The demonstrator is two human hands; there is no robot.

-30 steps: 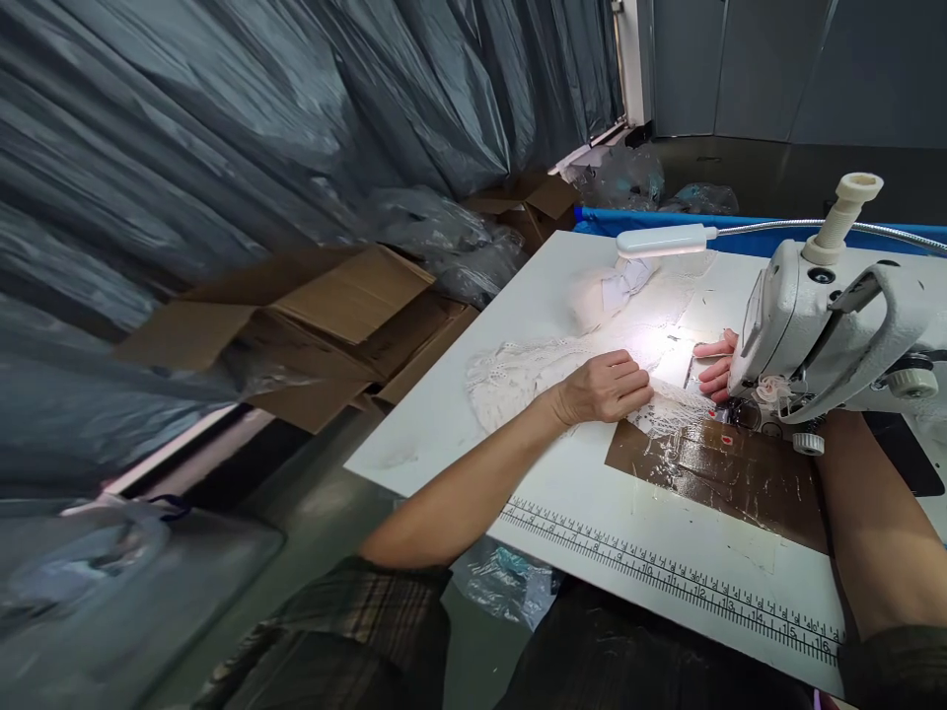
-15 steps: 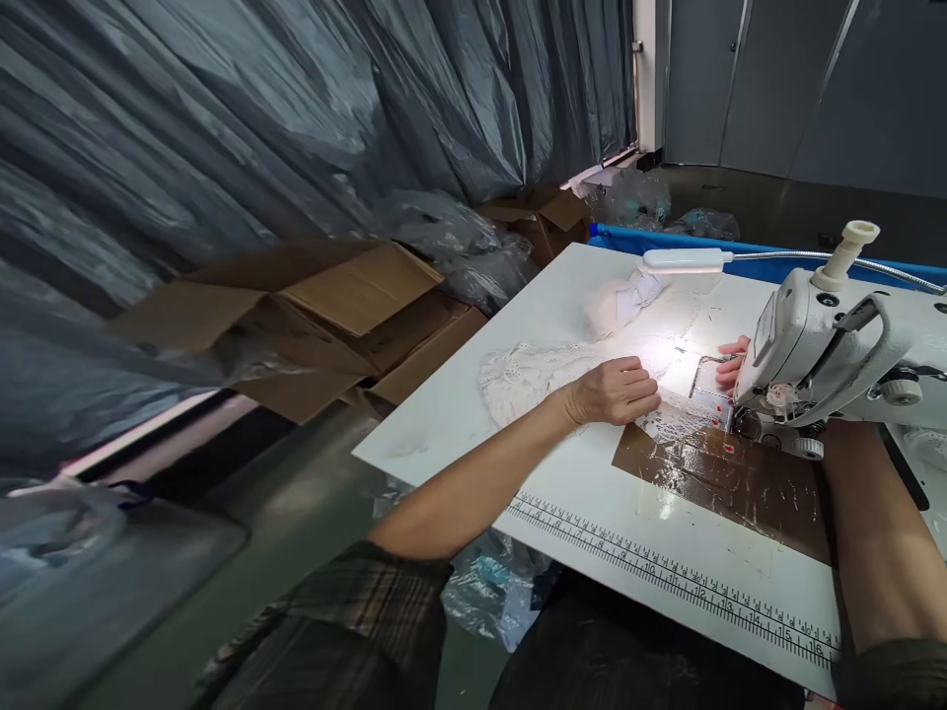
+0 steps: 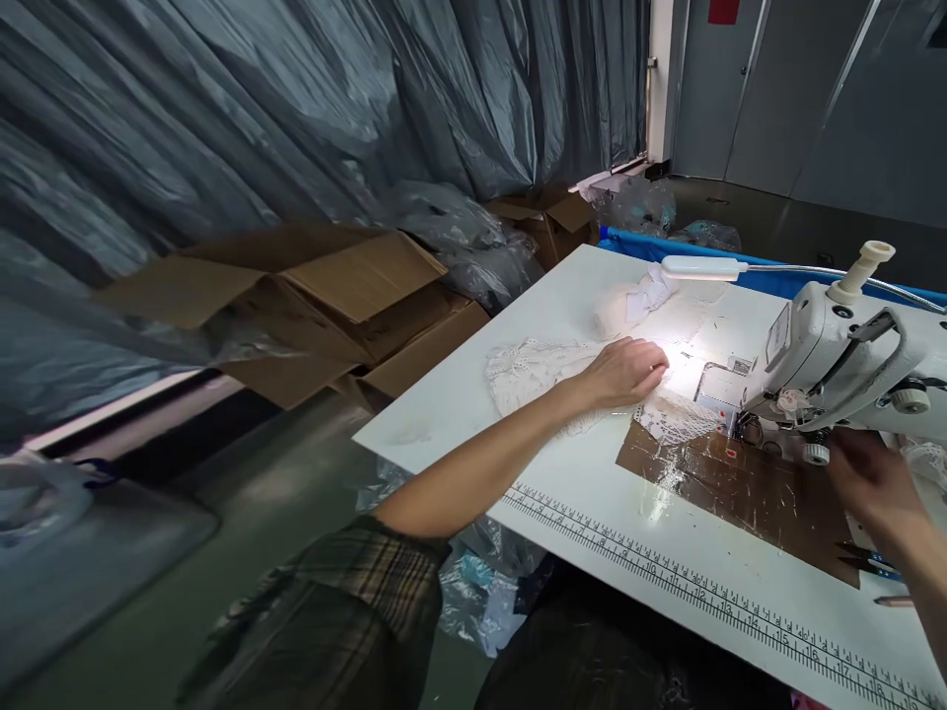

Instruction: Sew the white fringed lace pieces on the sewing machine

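Observation:
My left hand is closed on the white lace fabric, just left of the sewing machine. The lace spreads flat on the white table to the left of the hand, and one lacy end reaches right toward the needle area. Near the machine's right underside is my right hand, smeared by motion, so its fingers are unclear. Under the lamp, the light falls on the fabric beside my left hand. A bundled pale cloth lies farther back.
A ruler strip runs along the table's front edge. Brown tape covers the surface before the needle. Small scissors lie at the right. Open cardboard boxes and plastic bags stand left of the table.
My right hand has come from behind the needle area round to the machine's right front. My left hand has shifted slightly up and right. The view has tilted a little, uncovering the scissors.

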